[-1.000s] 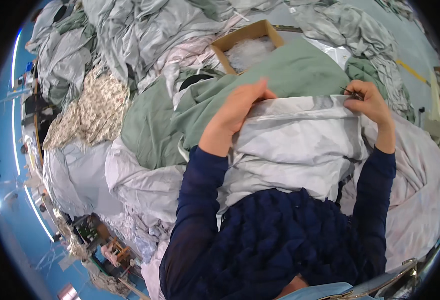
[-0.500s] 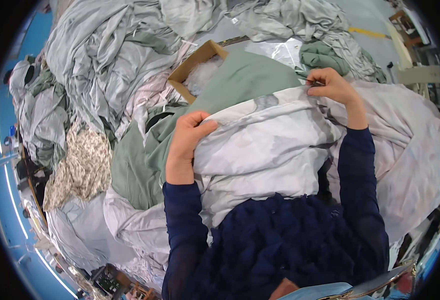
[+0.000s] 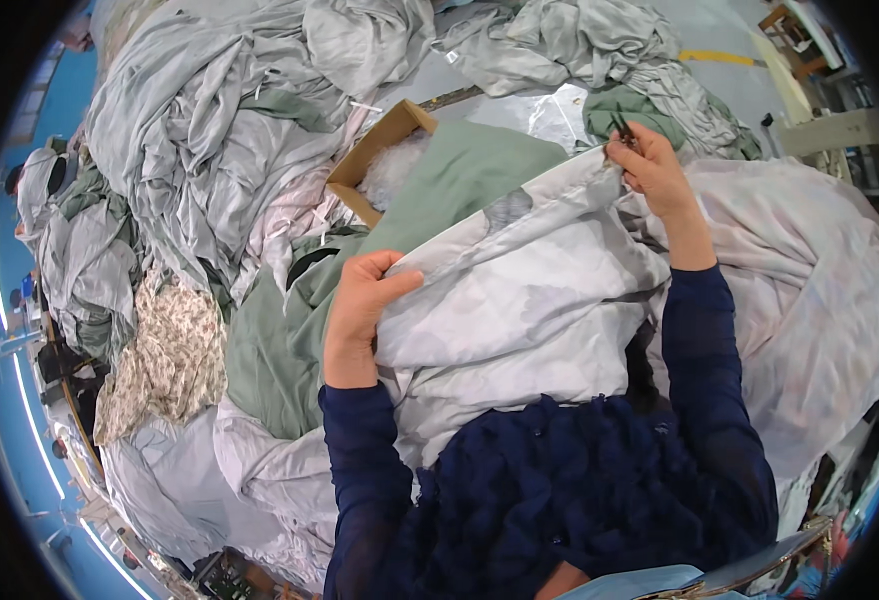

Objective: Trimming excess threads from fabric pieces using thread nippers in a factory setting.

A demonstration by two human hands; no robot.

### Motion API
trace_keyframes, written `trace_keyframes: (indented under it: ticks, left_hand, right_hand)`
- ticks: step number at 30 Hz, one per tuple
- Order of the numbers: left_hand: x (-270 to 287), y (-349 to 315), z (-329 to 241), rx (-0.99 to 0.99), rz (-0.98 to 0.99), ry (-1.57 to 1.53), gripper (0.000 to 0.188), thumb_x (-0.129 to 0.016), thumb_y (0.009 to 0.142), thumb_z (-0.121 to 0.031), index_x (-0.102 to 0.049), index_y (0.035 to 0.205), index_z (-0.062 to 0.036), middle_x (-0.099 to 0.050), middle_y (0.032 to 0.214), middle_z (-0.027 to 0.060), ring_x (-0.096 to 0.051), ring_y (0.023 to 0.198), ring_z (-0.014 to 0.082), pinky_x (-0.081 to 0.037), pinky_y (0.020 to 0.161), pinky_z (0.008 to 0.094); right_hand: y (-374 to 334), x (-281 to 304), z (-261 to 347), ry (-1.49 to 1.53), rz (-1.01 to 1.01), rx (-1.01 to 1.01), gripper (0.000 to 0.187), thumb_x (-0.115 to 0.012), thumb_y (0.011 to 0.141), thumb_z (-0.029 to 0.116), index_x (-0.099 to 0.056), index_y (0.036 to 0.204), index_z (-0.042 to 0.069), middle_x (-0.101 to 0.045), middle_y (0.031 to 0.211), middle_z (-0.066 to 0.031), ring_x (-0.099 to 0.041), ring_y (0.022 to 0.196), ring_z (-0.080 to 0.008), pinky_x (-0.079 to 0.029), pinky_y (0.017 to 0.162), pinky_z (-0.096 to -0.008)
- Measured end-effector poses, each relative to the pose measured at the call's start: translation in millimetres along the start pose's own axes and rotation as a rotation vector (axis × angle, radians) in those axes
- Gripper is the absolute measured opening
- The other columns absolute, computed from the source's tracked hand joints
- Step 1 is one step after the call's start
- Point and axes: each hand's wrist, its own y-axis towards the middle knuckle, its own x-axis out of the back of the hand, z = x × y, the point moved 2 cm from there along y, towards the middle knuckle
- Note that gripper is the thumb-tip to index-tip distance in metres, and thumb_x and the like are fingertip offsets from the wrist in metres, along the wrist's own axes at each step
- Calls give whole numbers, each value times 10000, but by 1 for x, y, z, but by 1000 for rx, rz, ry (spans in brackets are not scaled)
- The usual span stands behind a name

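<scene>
A white and green cloth (image 3: 520,290) spreads in front of me, its pale hemmed edge pulled into a slanting line between my hands. My left hand (image 3: 365,300) pinches the lower left end of that edge, thumb on top. Higher up on the right, my right hand (image 3: 650,170) grips the other end of the edge. Small dark thread snips (image 3: 623,130) are also in my right hand, points upward. The green side of the cloth (image 3: 470,175) lies beyond the edge, and a grey patch shows on the hem.
An open cardboard box (image 3: 368,155) with clear plastic inside stands beyond the cloth. Large heaps of grey fabric (image 3: 190,130) rise at the far left, with a patterned cloth (image 3: 175,350) nearer. Pale pinkish fabric (image 3: 790,290) bulges at my right.
My right hand has risen slightly, and the snips now point upward. My left hand has shifted a little down and left, so the edge slants more steeply.
</scene>
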Motion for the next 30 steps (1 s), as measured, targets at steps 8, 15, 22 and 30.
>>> trace_keyframes:
  ticks: [8, 15, 22, 30]
  left_hand:
    - [0, -2, 1, -7, -8, 37, 158, -747, 739, -63, -702, 867, 18, -657, 754, -7, -562, 642, 54, -436, 601, 209]
    - [4, 6, 12, -95, -70, 222, 170, -746, 752, -84, -690, 878, 16, -646, 757, -22, -559, 651, 65, -433, 601, 219]
    - [-54, 7, -43, -987, -360, 894, 287, -761, 727, -121, -650, 969, -14, -604, 920, 124, -607, 737, 298, -486, 650, 341]
    - [-112, 38, -23, -538, -122, 640, 233, -767, 706, -85, -586, 826, 0, -584, 842, 137, -587, 717, 309, -469, 646, 389]
  right_hand:
    - [3, 2, -13, -25, -127, 119, 78, -636, 925, 176, -586, 952, 123, -504, 701, 105, -309, 488, 29, -192, 413, -168]
    - [3, -7, -10, -49, -175, 120, 72, -637, 925, 177, -591, 944, 125, -500, 705, 119, -315, 506, 32, -198, 429, -165]
    - [1, -11, -12, -127, -223, 166, 74, -640, 926, 177, -595, 935, 119, -510, 700, 123, -323, 518, 35, -208, 439, -164]
    - [3, -15, -16, -38, -198, 171, 99, -659, 918, 187, -610, 967, 117, -525, 708, 124, -329, 515, 36, -217, 439, -161]
